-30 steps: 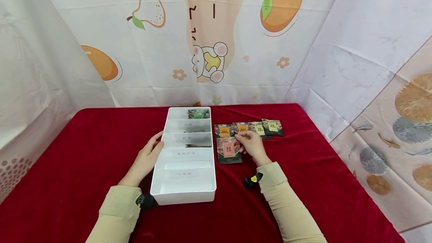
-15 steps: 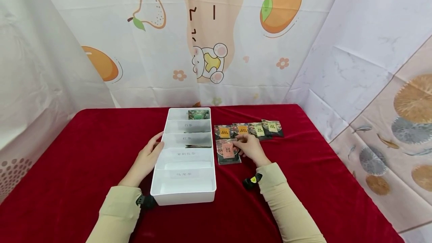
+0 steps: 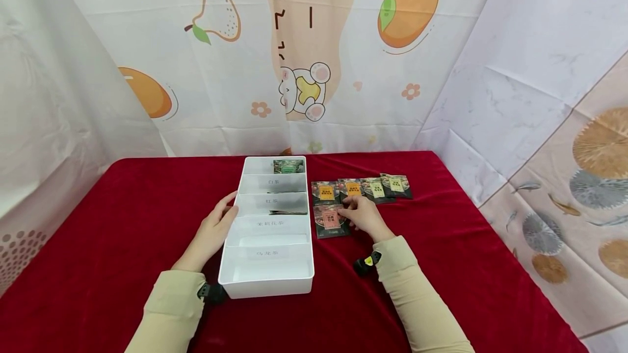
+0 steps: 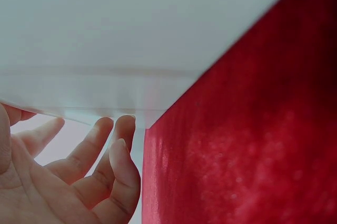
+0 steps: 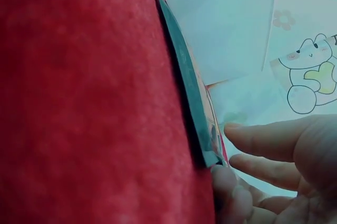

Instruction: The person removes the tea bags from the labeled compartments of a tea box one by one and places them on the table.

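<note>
My left hand [image 3: 211, 230] rests against the left side of a white divided box [image 3: 265, 286], fingers loosely bent along its outer wall. In the left wrist view the fingertips touch the wall [image 4: 105, 39]. My right hand [image 3: 365, 218] holds a pink-labelled tea packet [image 3: 331, 223] at its upper right edge. In the right wrist view this packet [image 5: 192, 97] lies almost flat on the red cloth, its near corner at the fingertips. A second tea packet [image 3: 325, 192], orange-labelled, lies just above it.
More packets lie in a row: an orange-labelled packet [image 3: 351, 186], a pale-labelled packet [image 3: 375, 187] and another pale-labelled packet [image 3: 396, 184]. The box's far compartment holds a green packet [image 3: 288, 166]; its third holds dark packets [image 3: 288, 212]. A red cloth [image 3: 122, 222] covers the table.
The pink-labelled packet has shifted slightly towards me and left. My right hand has moved a little down its right edge. The left hand and the box stay in place.
</note>
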Motion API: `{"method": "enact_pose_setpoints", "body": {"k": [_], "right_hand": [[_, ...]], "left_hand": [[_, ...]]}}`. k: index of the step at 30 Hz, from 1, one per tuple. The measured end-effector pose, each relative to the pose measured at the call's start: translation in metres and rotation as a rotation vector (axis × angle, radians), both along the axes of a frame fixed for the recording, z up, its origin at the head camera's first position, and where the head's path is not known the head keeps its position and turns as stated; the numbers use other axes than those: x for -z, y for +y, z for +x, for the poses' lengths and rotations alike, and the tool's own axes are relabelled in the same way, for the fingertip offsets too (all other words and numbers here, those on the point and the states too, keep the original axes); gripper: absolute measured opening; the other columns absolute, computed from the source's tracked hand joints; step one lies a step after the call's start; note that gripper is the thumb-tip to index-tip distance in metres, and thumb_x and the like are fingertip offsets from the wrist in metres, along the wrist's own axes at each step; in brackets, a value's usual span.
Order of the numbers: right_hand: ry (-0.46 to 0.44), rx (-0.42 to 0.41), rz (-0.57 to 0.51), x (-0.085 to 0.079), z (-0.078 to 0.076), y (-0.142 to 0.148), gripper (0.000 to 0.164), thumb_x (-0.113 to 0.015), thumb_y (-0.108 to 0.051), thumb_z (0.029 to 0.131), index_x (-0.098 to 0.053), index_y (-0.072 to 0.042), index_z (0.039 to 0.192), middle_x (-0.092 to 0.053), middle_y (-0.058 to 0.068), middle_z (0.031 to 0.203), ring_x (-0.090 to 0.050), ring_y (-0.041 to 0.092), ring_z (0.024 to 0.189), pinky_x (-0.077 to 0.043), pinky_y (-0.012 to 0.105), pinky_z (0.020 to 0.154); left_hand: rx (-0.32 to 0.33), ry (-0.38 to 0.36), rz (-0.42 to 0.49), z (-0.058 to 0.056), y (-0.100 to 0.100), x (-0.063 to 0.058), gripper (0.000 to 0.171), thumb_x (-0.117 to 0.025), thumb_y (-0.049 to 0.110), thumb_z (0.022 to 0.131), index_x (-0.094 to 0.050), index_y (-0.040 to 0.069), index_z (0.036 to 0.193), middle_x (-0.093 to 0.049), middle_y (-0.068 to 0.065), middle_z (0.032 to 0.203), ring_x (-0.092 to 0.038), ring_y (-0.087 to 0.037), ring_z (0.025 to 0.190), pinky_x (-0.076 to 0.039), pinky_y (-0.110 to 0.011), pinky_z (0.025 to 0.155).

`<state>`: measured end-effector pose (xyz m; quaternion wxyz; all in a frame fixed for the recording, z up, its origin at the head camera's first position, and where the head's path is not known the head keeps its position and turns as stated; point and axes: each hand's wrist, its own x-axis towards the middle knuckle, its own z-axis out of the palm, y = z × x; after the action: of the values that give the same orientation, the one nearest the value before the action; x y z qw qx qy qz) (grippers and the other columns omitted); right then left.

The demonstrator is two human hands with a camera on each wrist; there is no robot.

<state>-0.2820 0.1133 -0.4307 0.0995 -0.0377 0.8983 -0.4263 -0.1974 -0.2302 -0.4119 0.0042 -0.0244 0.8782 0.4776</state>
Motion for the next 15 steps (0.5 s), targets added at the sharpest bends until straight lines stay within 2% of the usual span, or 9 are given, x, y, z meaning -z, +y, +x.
{"method": "enact_pose_setpoints", "body": {"k": [8, 15], "right_hand": [[0.037, -0.012, -0.066, -0.011, 0.005, -0.004, 0.038, -0.065, -0.025, 0.096, -0.063, -0.007, 0.130, -0.067, 0.014, 0.102, -0.063, 0.018, 0.066, -0.052, 0.031, 0.055], [0.107, -0.044, -0.135, -0.023, 0.011, -0.010, 0.040, -0.065, -0.025, 0.097, -0.062, -0.005, 0.132, -0.069, 0.017, 0.096, -0.069, 0.028, 0.071, -0.054, 0.033, 0.056]], "left_hand": [[-0.002, 0.009, -0.001, 0.001, 0.001, -0.001, 0.054, -0.037, 0.033, 0.107, -0.027, 0.015, 0.157, -0.053, -0.024, 0.134, -0.063, -0.034, 0.109, -0.052, -0.046, 0.092], [0.001, 0.010, -0.004, 0.000, 0.000, 0.000, 0.055, -0.036, 0.035, 0.107, -0.026, 0.015, 0.157, -0.052, -0.023, 0.135, -0.061, -0.035, 0.111, -0.050, -0.048, 0.095]]}}
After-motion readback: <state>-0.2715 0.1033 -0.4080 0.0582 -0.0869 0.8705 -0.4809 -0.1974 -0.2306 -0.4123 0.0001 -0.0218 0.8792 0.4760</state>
